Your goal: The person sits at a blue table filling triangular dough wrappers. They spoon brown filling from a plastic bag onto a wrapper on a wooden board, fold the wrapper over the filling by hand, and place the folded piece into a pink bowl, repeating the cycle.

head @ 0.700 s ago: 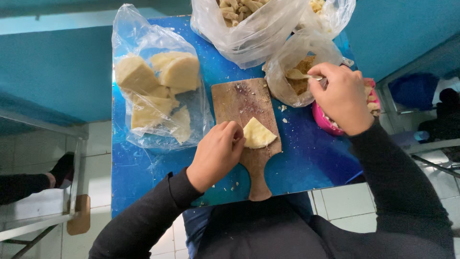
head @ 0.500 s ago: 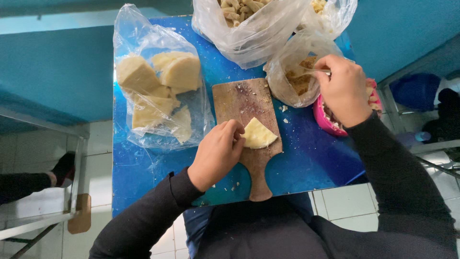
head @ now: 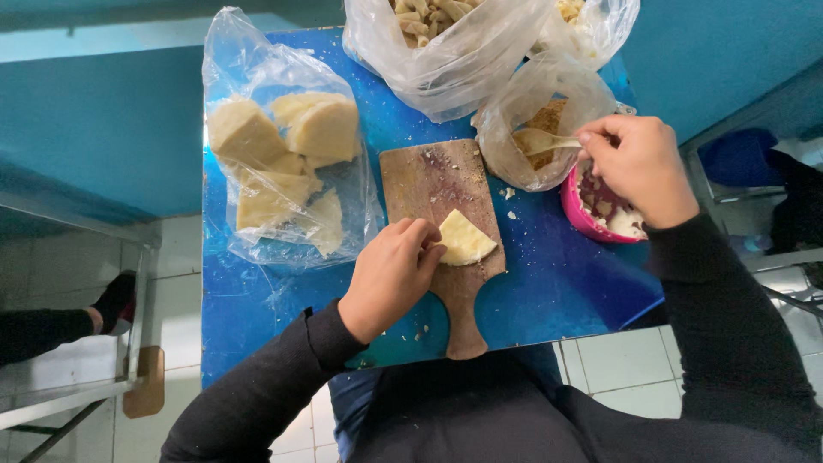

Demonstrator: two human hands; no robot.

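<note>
Dough [head: 464, 237], a flat pale wedge, lies on the lower right of the wooden board [head: 433, 184] at the middle of the frame, and the left hand [head: 390, 276] presses on its left edge with bent fingers, closed down on it rather than spread. So far one piece is out on the board; crumbs scatter over the wood, and no filling sits on the wedge yet, as far as I can judge.

Up and to the right, the right hand [head: 641, 167] pinches the handle of a pale spoon [head: 549, 142], whose bowl is inside a small clear bag [head: 536, 120] of brown crumbly stuff. The spoon looks loaded or loading; I cannot tell which. That wrist is cocked over a pink bowl [head: 591, 214] with bits in it, just under the hand and touching the small bag.

Both forearms, in black sleeves, come up from the bottom of the frame, the left angled in from lower left, the right bent in from the right edge.

At the left of the blue counter [head: 549, 283] a large clear bag [head: 283, 171] holds several more pale blocks, so plenty appears left to do. Two further bags [head: 463, 51] sit along the top edge, one with short pale pieces.
</note>
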